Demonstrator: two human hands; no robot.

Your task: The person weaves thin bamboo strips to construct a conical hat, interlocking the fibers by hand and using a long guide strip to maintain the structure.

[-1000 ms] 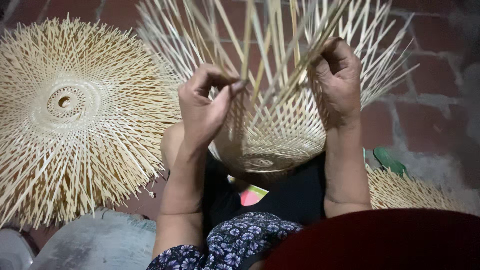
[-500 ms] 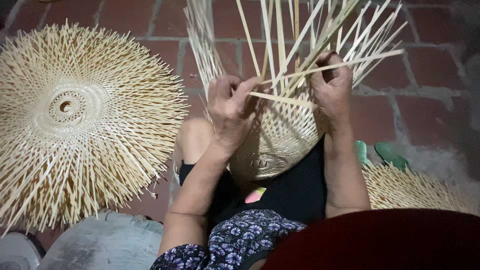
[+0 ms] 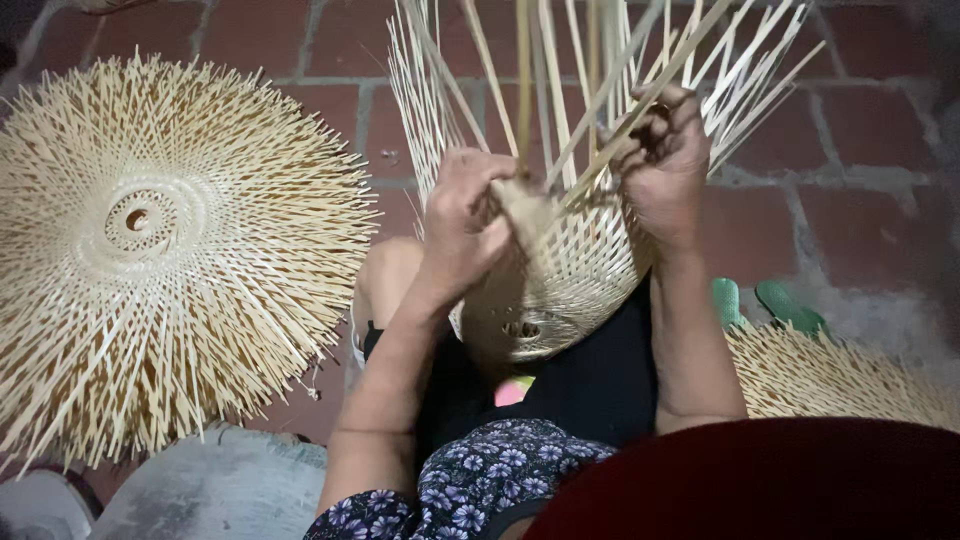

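left hand [image 3: 470, 225]: I'm curling it tight around a few of the loose bamboo strips [image 3: 560, 100], right where they're coming up out of the woven part. Knuckles are facing up, fingers tucked in against the weave.
right hand [image 3: 665, 160]: I'm pinching another strip with this one, up near the rim of the weave. Fingers are bent in and clenched on it, thumb side turned toward my left hand.
basket [image 3: 560, 290]: I'm holding the half-woven bamboo basket in my lap, between both hands, with its rounded bottom tipped toward me. The small hole at the centre of the base is showing just under my left wrist.
loose strips: they're fanning upward and outward from the basket, going out of the top of the view. One is running slantwise between my two hands.
flat woven piece [image 3: 150, 250]: a big round bamboo mat with a little hole in the middle and spiky ends all around is lying on the brick floor [image 3: 860, 200], well off to my left, not touching the basket.
another woven piece [image 3: 830, 375]: its edge is peeking out low on my right, beside my forearm.
green sandals [image 3: 770, 300]: sitting on the floor just beyond that piece.
clothes: I'm wearing a floral sleeve [image 3: 470, 480] and dark trousers [image 3: 590, 390] under the basket.
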